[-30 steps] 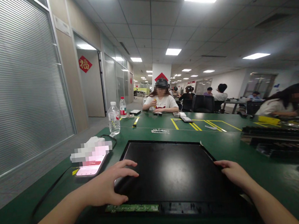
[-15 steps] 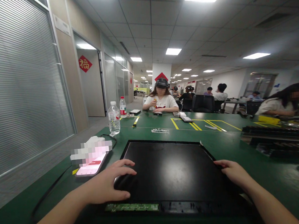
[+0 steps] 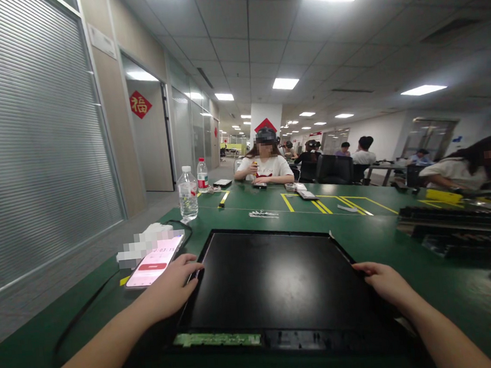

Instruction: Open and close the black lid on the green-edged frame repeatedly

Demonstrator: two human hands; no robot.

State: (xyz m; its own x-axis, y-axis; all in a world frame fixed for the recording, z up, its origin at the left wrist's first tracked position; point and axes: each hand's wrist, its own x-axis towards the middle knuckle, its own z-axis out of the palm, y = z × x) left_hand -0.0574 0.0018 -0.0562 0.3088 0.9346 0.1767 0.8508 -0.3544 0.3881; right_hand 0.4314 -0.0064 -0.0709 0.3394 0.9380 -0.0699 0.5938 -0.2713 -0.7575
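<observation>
On green table (image 3: 376, 241), panel (image 3: 272, 280) seemingly being steadied: edge pinched by right hand (image 3: 386, 284), left hand (image 3: 173, 289) loosely open; two-sided hold called for.

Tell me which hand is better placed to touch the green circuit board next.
Probably the left hand: it is at the black panel's left edge, nearer the green circuit board; the right hand is at the opposite edge.

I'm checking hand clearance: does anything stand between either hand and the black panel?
Nothing visible does: the left hand is at the left edge of the black panel, the right hand at its right edge.
</observation>
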